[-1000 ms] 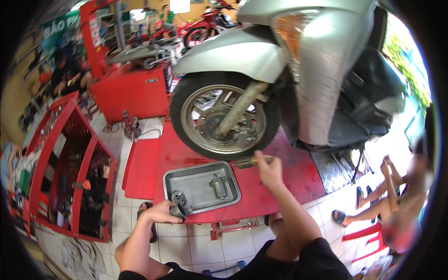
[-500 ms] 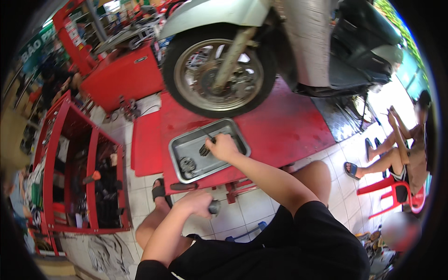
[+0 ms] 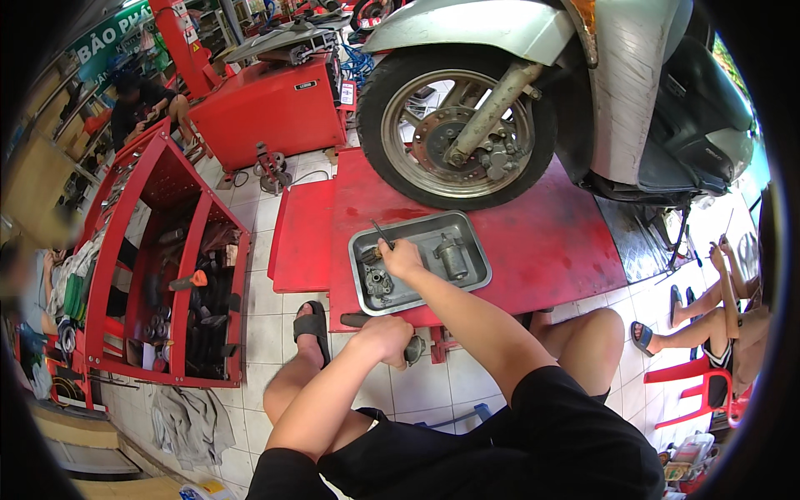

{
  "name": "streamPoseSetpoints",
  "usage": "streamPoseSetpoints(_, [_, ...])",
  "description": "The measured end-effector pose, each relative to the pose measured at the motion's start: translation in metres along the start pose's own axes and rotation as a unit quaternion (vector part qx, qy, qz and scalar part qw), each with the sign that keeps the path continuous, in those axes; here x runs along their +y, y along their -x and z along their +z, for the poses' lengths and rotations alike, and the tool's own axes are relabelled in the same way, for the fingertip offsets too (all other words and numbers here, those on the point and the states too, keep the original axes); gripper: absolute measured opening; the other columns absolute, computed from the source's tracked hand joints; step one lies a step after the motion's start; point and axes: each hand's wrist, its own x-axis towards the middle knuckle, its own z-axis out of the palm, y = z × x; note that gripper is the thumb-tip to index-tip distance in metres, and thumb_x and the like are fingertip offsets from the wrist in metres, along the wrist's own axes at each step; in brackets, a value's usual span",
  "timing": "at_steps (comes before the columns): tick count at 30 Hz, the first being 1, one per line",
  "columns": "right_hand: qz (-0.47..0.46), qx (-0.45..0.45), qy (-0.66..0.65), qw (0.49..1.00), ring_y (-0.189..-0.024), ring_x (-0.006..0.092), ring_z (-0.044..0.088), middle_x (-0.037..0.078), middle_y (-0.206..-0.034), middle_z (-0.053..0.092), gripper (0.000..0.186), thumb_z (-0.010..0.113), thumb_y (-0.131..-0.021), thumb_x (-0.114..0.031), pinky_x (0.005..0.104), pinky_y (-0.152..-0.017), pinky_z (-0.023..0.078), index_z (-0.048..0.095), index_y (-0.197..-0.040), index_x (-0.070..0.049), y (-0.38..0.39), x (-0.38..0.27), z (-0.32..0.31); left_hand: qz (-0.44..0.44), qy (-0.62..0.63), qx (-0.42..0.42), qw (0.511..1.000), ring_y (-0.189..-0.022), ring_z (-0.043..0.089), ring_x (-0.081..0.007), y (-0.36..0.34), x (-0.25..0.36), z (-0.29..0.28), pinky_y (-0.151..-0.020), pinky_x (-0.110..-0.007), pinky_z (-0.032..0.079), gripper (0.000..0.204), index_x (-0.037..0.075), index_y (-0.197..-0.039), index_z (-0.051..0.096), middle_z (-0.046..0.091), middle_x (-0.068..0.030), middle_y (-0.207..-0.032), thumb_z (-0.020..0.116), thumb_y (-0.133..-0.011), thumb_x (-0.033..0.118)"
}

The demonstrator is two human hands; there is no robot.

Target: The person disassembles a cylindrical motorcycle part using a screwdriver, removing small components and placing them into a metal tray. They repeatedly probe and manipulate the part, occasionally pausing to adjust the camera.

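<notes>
My right hand is over the left half of a shallow metal tray, its fingers closed on a thin dark rod-like tool whose kind I cannot make out. Beside those fingers lies a small dark metal part, partly hidden. Nearer me in the tray is a grey, openworked metal part. A silver cylindrical motor-like part rests at the tray's right side. In front of the platform's near edge, my left hand grips a round grey metal part, mostly covered by the palm.
The tray stands on a red platform under a scooter's front wheel. A dark handle-like object lies at the platform's near edge. On the left stands a red tool cart. Another person sits at the far right near a red chair.
The whole view has shifted. My right hand has moved left within the tray, uncovering the cylindrical part, and the small dark part now lies nearer the tray's left end. My left hand keeps its grip.
</notes>
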Motion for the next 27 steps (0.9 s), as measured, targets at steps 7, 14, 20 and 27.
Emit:
streamPoseSetpoints(7, [0.032, -0.041, -0.036, 0.998, -0.055, 0.0247, 0.06, 0.015, -0.065, 0.062, 0.053, 0.061, -0.091, -0.049, 0.0419, -0.049, 0.043, 0.065, -0.075, 0.001, -0.048, 0.049, -0.006, 0.017, -0.017, 0.004, 1.0, -0.086, 0.071, -0.0345, -0.011, 0.01, -0.005, -0.075, -0.045, 0.057, 0.036, 0.0, -0.083, 0.074, 0.072, -0.0179, -0.086, 0.082, -0.061, 0.028])
streamPoseSetpoints(14, [0.1, -0.111, -0.09, 0.985, -0.041, 0.0167, 0.039, 0.004, -0.054, 0.046, 0.059, 0.062, -0.091, -0.055, 0.0367, -0.038, 0.028, 0.049, -0.06, -0.007, -0.031, 0.027, 0.001, 0.001, 0.006, -0.01, 1.0, -0.084, 0.07, -0.036, -0.009, 0.001, 0.002, -0.074, -0.044, 0.057, 0.036, -0.001, -0.08, 0.072, 0.071, -0.0192, -0.083, 0.082, -0.062, 0.028])
streamPoseSetpoints(20, [0.079, -0.082, -0.041, 0.993, -0.041, 0.0177, 0.041, 0.006, -0.055, 0.048, 0.061, 0.064, -0.089, -0.058, 0.0375, -0.038, 0.029, 0.055, -0.064, -0.002, -0.056, 0.051, 0.018, -0.007, 0.002, -0.011, 1.0, -0.084, 0.07, -0.0366, -0.017, 0.001, -0.005, -0.074, -0.044, 0.057, 0.038, -0.002, -0.082, 0.072, 0.071, -0.0199, -0.084, 0.082, -0.062, 0.029])
streamPoseSetpoints(27, [0.098, -0.091, -0.094, 0.987, -0.041, 0.017, 0.042, 0.006, -0.054, 0.048, 0.056, 0.069, -0.089, -0.048, 0.0364, -0.038, 0.03, 0.053, -0.062, -0.002, -0.029, 0.016, -0.02, 0.014, 0.051, 0.048, 0.997, -0.084, 0.068, -0.0385, -0.006, -0.024, -0.004, -0.074, -0.046, 0.055, 0.04, -0.001, -0.086, 0.069, 0.069, -0.0218, -0.083, 0.08, -0.061, 0.028])
